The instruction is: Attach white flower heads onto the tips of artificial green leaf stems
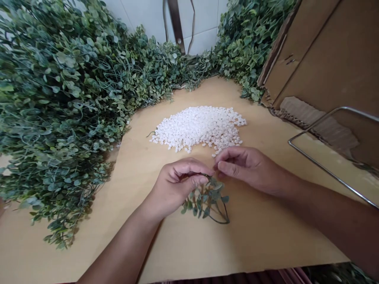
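Note:
Between thumb and fingers, my left hand [180, 181] pinches an artificial leaf sprig [211, 195], whose leaves and bent green stem hang below the hand. My right hand [245, 167] is close beside it on the right, fingertips drawn together near the sprig's upper end. Whatever those right fingertips hold, if anything, is too small to make out. Just beyond both hands lies a heap of small white plastic pieces [198, 126] on the tan board [166, 252].
Piled artificial greenery [68, 86] covers the left side and runs along the back, with another bunch [245, 47] at the back right. A cardboard box [328, 59] stands at the right. In front of it is a bent metal wire frame [322, 169]. Behind is a tiled wall [204, 19].

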`<state>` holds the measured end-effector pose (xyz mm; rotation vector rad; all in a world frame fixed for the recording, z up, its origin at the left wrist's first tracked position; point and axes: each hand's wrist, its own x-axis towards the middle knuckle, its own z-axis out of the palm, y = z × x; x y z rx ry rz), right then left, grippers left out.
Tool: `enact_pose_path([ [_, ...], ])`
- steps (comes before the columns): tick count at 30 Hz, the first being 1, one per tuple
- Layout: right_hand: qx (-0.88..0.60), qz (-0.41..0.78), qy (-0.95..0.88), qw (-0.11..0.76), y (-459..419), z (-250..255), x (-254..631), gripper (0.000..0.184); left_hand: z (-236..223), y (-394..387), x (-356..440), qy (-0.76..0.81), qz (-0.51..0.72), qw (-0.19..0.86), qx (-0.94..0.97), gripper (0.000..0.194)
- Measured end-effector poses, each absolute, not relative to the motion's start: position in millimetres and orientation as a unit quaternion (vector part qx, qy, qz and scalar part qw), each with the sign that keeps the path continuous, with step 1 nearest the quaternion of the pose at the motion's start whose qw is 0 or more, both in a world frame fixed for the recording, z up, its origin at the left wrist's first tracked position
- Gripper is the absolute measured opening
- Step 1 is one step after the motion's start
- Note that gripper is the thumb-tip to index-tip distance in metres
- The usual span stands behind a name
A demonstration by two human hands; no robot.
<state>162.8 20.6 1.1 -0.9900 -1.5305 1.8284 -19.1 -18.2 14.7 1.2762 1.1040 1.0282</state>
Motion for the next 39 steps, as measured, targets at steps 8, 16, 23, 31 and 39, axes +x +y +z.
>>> enact_pose_path([
  [8, -0.353, 0.582, -0.686, 0.259, 5.4, -10.4, 150.2, 0.029, 3.0, -16.2, -10.9, 0.502, 0.491, 0.37, 0.608, 0.014],
  [16, -0.387, 0.486, -0.734, 0.274, 6.9, -9.1, 153.8, 0.026, -12.9, 12.8, -66.4, 0.686, 0.384, 0.194, 0.587, 0.017],
  [23, -0.396, 0.487, -0.732, 0.263, 7.5, -10.9, 153.9, 0.022, -18.4, 17.9, -62.3, 0.672, 0.294, 0.142, 0.665, 0.014],
  [31, -0.402, 0.496, -0.727, 0.254, 7.9, -8.0, 155.5, 0.015, -8.8, 10.9, -46.7, 0.647, 0.409, 0.333, 0.551, 0.012],
  [39, -0.411, 0.514, -0.684, 0.315, 6.6, -12.0, 153.0, 0.013, 8.8, -9.5, -9.6, 0.53, 0.411, 0.604, 0.429, 0.01],
])
